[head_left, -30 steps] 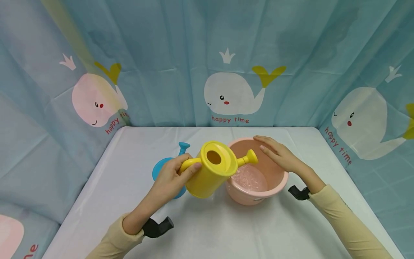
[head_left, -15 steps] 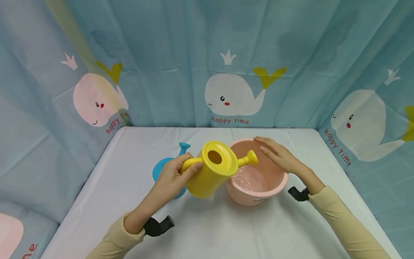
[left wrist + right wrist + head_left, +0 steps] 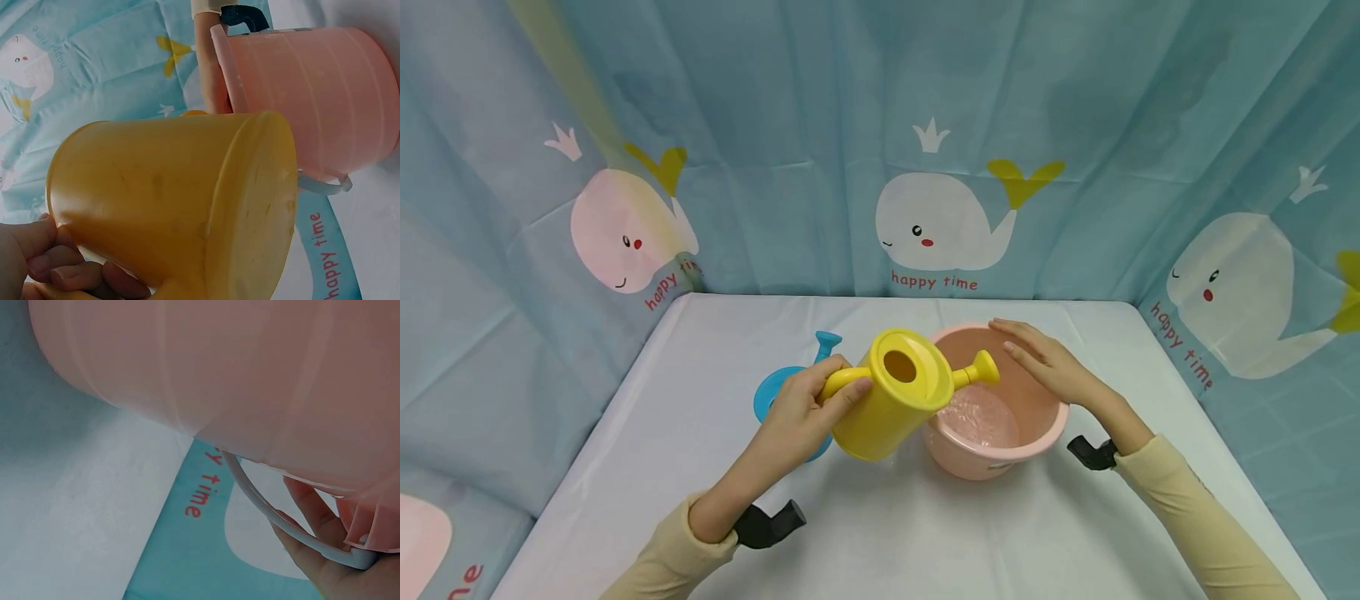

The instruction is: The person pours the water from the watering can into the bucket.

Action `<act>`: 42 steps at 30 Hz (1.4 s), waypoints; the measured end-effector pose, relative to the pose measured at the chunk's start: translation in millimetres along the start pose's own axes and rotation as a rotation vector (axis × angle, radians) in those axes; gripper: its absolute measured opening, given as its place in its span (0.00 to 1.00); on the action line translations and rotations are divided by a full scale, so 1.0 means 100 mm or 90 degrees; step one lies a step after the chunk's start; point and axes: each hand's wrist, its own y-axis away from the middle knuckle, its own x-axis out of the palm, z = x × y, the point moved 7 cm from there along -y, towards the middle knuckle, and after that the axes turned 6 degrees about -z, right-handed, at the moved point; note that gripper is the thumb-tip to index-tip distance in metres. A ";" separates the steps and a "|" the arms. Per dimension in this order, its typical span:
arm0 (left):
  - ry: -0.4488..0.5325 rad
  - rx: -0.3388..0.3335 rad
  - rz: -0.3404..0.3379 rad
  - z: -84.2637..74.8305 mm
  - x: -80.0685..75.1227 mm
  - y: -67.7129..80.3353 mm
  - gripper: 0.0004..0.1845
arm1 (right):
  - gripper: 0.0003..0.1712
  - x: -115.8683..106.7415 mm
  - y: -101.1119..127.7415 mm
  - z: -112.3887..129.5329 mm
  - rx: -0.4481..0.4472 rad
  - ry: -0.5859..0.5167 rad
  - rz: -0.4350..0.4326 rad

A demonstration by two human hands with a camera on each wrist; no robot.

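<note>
Left hand (image 3: 797, 408) on tilted yellow watering can (image 3: 891, 404)

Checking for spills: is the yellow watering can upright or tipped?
Tipped: yellow watering can leans, spout over the pink bucket.

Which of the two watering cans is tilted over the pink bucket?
The yellow watering can, held by the left hand, spout over the pink bucket. The blue watering can sits behind it on the table.

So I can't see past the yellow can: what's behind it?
A blue watering can, its spout poking up by the left hand; the yellow can hides most of its body.
</note>
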 end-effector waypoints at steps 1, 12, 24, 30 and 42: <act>-0.001 0.000 0.000 0.00 0.00 0.00 0.13 | 0.25 0.00 0.00 0.00 0.000 0.000 0.000; -0.010 0.000 -0.004 -0.01 -0.01 -0.01 0.12 | 0.25 0.00 0.00 0.02 -0.006 0.008 -0.002; -0.013 0.014 -0.007 -0.02 -0.01 -0.02 0.11 | 0.25 0.00 -0.01 0.00 -0.005 0.006 -0.003; -0.011 0.013 -0.006 -0.01 -0.01 -0.02 0.11 | 0.25 0.00 -0.01 0.00 -0.006 0.001 -0.002; -0.013 0.013 -0.007 -0.01 -0.01 -0.03 0.12 | 0.25 0.00 -0.01 0.00 -0.008 0.000 -0.003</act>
